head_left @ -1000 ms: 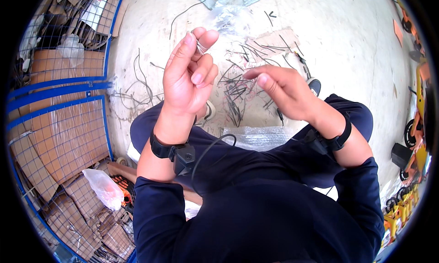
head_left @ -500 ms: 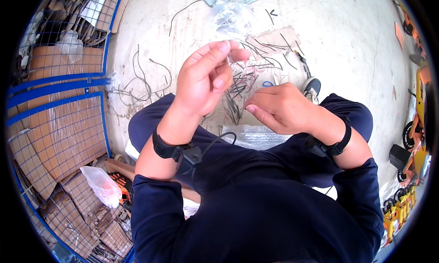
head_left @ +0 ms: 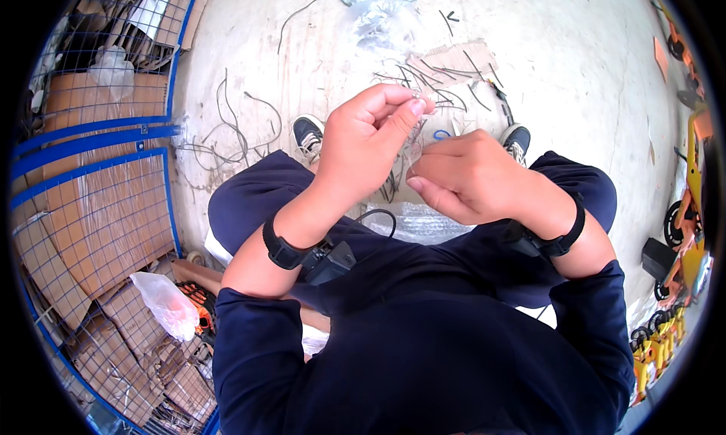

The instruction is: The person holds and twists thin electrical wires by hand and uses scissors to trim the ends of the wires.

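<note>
My left hand (head_left: 359,144) is closed, thumb and index finger pinched together. Something thin and clear shows at its fingertips, too fine to make out. Just below and to the right, my right hand (head_left: 473,176) is closed too, back of the hand up, with its fingertips partly hidden. A faint, see-through strip or strand (head_left: 413,141) seems to run between the two hands. Under them on the floor lie short dark cable pieces (head_left: 391,187), partly covered by my hands. A blue loop (head_left: 442,135), perhaps a scissor handle, shows beyond my right hand.
A cardboard piece (head_left: 476,55) with cable scraps lies ahead, near crumpled clear plastic (head_left: 382,26). Long loose cables (head_left: 227,159) are at the left. Bubble wrap (head_left: 423,222) lies between my legs. A blue mesh cage (head_left: 168,200) holds cardboard; orange and yellow equipment (head_left: 692,155) lines the right.
My left hand has moved right and slightly down, nearer my right hand, and its loosely curled fingers have closed to a pinch. My right hand stays nearly in place. My left shoe has come into view.
</note>
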Available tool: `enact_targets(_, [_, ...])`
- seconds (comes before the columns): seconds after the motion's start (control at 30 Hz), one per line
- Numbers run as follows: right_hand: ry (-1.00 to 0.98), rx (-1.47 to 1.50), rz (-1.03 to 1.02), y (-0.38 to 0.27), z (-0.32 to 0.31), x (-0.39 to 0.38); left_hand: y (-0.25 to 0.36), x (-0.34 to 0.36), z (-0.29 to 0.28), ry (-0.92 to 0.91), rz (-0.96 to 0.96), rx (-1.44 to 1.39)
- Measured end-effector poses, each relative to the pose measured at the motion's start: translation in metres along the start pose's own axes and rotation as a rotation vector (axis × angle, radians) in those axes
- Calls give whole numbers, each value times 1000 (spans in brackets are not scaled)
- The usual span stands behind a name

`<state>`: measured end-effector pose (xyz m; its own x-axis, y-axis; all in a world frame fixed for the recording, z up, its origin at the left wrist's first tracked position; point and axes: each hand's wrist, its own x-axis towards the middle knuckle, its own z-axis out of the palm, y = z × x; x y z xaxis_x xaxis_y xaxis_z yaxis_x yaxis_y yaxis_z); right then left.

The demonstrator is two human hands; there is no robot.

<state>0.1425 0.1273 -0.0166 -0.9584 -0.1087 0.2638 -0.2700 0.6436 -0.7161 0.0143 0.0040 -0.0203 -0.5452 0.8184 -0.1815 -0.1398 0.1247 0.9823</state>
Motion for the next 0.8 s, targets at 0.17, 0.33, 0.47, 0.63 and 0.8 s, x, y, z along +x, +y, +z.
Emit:
enact_targets(0.17, [207,-25,1,6,-21,2,-8,-2,-2,-128,10,141])
enact_targets(0.33, [364,-53,139,18,-32,2,-2,1,-1,-243,-111,-21])
enact_targets(0.47, [393,-39,237,25,-33,3,2,1,-2,-346,-262,-180])
enact_targets(0.63, [401,72,320,30,-29,3,3,-1,-3,-409,-343,-416])
enact_targets(0.8, [347,153,332,31,-21,3,-2,5,-21,-470,-208,-838])
